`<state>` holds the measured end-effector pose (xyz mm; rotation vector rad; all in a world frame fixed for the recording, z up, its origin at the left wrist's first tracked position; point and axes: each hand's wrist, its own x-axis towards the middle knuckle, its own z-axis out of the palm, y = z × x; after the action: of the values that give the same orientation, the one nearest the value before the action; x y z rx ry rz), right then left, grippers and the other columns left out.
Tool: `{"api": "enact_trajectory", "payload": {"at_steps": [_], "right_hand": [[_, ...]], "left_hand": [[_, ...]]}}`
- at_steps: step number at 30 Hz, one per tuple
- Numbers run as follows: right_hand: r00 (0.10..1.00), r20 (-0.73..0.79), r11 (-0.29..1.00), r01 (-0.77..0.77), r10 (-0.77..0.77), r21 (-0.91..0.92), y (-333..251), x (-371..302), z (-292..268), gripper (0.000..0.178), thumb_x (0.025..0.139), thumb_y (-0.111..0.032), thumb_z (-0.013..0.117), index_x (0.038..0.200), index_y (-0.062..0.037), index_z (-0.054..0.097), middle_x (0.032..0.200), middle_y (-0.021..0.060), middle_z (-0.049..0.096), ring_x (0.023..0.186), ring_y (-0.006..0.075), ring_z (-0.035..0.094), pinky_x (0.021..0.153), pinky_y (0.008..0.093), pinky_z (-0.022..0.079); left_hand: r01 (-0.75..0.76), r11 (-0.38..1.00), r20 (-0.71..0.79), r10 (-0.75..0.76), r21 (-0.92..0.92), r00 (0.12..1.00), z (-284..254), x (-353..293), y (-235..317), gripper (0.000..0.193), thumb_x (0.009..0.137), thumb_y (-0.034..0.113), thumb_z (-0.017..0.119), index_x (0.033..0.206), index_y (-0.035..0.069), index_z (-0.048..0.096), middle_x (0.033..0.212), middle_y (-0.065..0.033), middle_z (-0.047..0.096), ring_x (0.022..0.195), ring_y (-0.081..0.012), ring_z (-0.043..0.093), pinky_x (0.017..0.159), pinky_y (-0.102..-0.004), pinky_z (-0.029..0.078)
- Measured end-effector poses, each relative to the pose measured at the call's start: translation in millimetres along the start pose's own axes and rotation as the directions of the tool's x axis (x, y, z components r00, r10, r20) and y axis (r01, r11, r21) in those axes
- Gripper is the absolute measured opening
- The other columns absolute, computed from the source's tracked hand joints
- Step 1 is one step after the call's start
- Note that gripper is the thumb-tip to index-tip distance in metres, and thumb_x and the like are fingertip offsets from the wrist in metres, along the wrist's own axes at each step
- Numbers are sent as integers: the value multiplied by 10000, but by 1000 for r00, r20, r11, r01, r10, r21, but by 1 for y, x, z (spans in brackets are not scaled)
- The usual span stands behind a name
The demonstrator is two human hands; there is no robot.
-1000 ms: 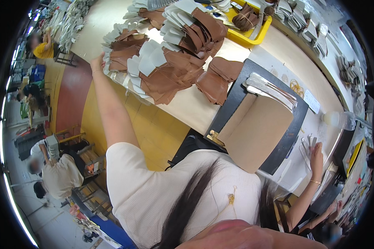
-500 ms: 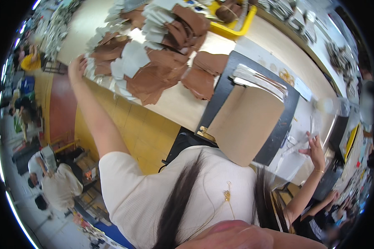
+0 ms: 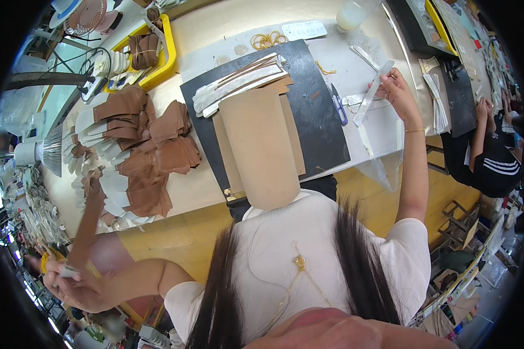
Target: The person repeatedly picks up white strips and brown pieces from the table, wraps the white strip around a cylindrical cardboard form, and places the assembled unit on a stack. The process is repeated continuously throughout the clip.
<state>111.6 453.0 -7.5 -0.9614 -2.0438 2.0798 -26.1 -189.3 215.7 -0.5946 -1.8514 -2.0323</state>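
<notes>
Hands [image 3: 78, 286] [image 3: 400, 100] pinch a long brown piece [image 3: 88, 224], left, and a straight whitish strip [image 3: 369, 102], right.

No words or numbers can be read with certainty. Small dark marks, apparently set in rows, are borne by a white card [image 3: 304, 29] that is laid flat on the far part of the tabletop [image 3: 206, 32], between a coil of yellow cord [image 3: 269, 40] and a cloudy cup [image 3: 350, 22]; they are too small and blurred to be made out. Three white stripes [image 3: 502, 167] are shown on the black clothing [image 3: 495, 181] of a co-worker at the right edge of the view.
</notes>
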Motion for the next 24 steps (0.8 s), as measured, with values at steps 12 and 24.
{"api": "enact_trajectory", "payload": {"at_steps": [12,24], "right_hand": [[974,202,808,-201,104,554,17,-30,2,89,969,-164,447,979,-102,384,600,-37,424,395,37,363,934,438,485],[901,385,978,154,-198,144,-71,-49,115,135,921,-153,537,1010,-55,510,776,31,570,567,75,545,542,208,450]], "left_hand": [[858,487,596,-644,-164,479,220,-61,-118,121,823,-18,606,902,-16,514,815,-155,609,639,-204,641,530,-242,516],[923,370,458,-806,-108,376,174,-94,-146,146,842,6,608,958,-38,530,763,-123,625,637,-157,638,543,-227,512]]}}
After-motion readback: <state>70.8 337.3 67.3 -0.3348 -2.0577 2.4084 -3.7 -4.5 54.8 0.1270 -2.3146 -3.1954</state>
